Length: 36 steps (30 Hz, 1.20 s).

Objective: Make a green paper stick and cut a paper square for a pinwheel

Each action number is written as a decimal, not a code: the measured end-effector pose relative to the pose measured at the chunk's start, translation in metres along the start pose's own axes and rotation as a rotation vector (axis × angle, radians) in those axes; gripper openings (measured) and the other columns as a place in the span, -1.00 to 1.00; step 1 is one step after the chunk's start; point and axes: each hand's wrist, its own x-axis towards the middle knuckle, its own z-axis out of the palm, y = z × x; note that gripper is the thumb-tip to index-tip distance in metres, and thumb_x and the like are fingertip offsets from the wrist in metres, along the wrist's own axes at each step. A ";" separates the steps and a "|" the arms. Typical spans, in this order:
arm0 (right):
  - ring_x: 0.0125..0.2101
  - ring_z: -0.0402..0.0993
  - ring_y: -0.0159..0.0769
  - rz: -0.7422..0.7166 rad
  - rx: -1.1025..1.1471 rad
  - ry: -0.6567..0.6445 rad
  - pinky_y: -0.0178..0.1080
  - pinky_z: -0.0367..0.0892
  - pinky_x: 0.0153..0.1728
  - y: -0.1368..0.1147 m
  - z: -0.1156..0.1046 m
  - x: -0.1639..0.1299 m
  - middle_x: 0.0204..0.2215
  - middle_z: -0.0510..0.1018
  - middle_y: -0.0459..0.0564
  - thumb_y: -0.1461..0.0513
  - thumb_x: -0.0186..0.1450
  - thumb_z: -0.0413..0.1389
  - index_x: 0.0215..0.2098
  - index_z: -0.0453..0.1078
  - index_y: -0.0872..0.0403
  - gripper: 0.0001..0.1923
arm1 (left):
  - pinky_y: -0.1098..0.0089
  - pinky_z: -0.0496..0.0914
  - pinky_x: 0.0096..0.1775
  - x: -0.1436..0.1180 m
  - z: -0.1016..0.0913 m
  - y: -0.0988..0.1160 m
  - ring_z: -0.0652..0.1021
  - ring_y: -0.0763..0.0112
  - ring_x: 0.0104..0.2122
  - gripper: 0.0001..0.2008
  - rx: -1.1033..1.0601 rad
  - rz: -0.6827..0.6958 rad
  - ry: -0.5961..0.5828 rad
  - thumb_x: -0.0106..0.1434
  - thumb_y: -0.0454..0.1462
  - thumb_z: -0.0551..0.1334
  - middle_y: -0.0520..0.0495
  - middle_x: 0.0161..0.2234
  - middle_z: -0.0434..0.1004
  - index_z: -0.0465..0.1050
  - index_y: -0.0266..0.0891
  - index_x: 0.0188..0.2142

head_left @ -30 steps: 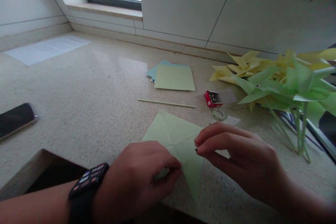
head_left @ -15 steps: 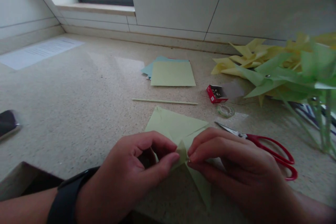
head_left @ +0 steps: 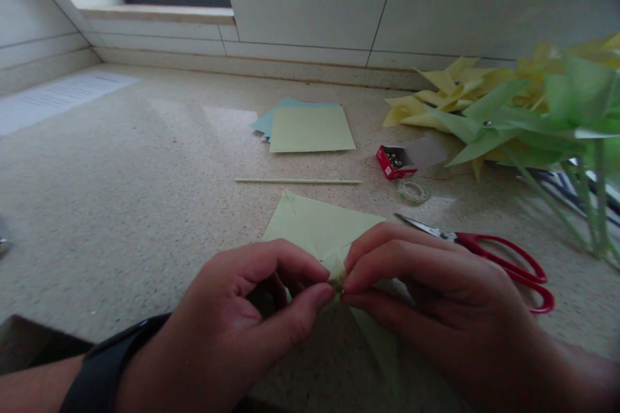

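Observation:
A pale green paper (head_left: 314, 222), cut in from its corners, lies on the counter under both hands. Between thumb and index finger my left hand (head_left: 261, 310) pinches a folded flap of it. My right hand (head_left: 421, 303) is closed in a pinch against the same flap, right beside the left fingertips. A tiny shiny thumbtack (head_left: 341, 293) shows at the right fingertips, mostly hidden by them. Partly behind the right hand lie red-handled scissors (head_left: 504, 248), their blades pointing left.
Beyond the paper lies a thin pale stick (head_left: 298, 181). A stack of coloured paper squares (head_left: 312, 129) sits farther back. To the right are a small red box (head_left: 397, 162) of tacks, a tape roll (head_left: 414, 191) and yellow and green pinwheels (head_left: 489, 122). A printed sheet (head_left: 62, 100) is at far left.
The view has shifted slightly. The two hands have drawn closer together at the fingertips, and the folded flap between them is pressed lower.

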 end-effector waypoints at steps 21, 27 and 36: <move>-0.39 0.54 -0.38 0.196 0.098 -0.007 -0.34 0.43 -0.37 -0.002 0.004 -0.002 -0.44 0.61 -0.13 0.31 0.25 0.30 -0.39 0.49 0.03 -0.90 | 0.64 0.46 -0.47 0.000 -0.002 0.002 0.56 0.54 -0.52 -0.90 0.007 0.028 0.001 0.24 -0.31 0.37 0.17 -0.45 0.63 0.62 -0.01 -0.30; -0.43 0.53 -0.35 0.220 0.139 0.011 -0.32 0.43 -0.42 -0.003 0.006 -0.002 -0.46 0.59 -0.11 0.33 0.24 0.28 -0.39 0.49 0.02 -0.90 | 0.59 0.45 -0.49 0.002 -0.002 0.003 0.55 0.51 -0.52 -0.90 0.015 0.061 0.003 0.24 -0.30 0.36 0.17 -0.46 0.61 0.59 0.00 -0.30; -0.38 0.52 -0.35 0.243 0.164 0.028 -0.33 0.42 -0.40 -0.001 0.008 -0.004 -0.43 0.57 -0.11 0.34 0.23 0.30 -0.36 0.46 0.03 -0.88 | 0.47 0.40 -0.44 0.002 -0.004 0.000 0.53 0.46 -0.46 -0.90 0.074 0.125 -0.014 0.24 -0.32 0.34 0.13 -0.43 0.53 0.53 -0.03 -0.32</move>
